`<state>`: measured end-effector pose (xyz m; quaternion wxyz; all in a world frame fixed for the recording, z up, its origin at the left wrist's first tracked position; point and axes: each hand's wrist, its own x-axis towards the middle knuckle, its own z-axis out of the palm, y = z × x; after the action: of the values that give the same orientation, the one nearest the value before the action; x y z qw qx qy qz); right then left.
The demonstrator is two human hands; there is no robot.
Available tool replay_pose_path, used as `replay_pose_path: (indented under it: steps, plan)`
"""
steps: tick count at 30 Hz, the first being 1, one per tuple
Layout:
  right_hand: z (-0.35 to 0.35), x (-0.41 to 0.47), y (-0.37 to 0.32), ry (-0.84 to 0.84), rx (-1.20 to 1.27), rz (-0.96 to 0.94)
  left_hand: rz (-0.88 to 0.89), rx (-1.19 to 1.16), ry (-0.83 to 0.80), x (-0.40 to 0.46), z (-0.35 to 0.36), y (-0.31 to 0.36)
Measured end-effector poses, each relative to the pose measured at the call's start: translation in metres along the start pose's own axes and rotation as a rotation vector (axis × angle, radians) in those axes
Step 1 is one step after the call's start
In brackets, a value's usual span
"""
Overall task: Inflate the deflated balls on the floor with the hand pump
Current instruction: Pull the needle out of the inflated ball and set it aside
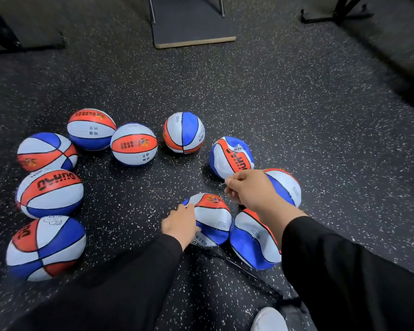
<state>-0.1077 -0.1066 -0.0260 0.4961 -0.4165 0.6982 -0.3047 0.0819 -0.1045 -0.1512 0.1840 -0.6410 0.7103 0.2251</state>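
Observation:
Several red, white and blue balls lie on the speckled floor. My left hand (181, 223) grips the left side of a soft, partly flat ball (212, 218) right in front of me. Just above that ball, my right hand (247, 187) pinches a thin metal needle (222, 184) whose tip points left. A thin black hose (249, 273) runs back from under the ball toward my legs; the pump body is hidden. More crumpled, deflated balls lie at the right (232, 157), (285, 187), (253, 240).
Round, full-looking balls sit in an arc at the left (49, 194), (46, 247), (47, 151), (91, 129), (134, 144), with another further back (183, 132). A wood-edged platform (194, 41) with metal legs stands beyond. A black stand foot (335, 17) is at the top right.

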Motion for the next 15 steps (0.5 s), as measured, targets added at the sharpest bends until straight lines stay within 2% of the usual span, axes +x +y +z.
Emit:
replay_pose_path:
  steps: [5, 15]
  plan:
    - [0.007, 0.008, 0.002, -0.017, -0.019, 0.015, 0.084, -0.077, 0.072, 0.001, 0.004, -0.012]
    - [0.020, -0.008, -0.045, 0.010, 0.088, -0.054, -0.075, -0.681, 0.290, -0.047, -0.050, -0.071]
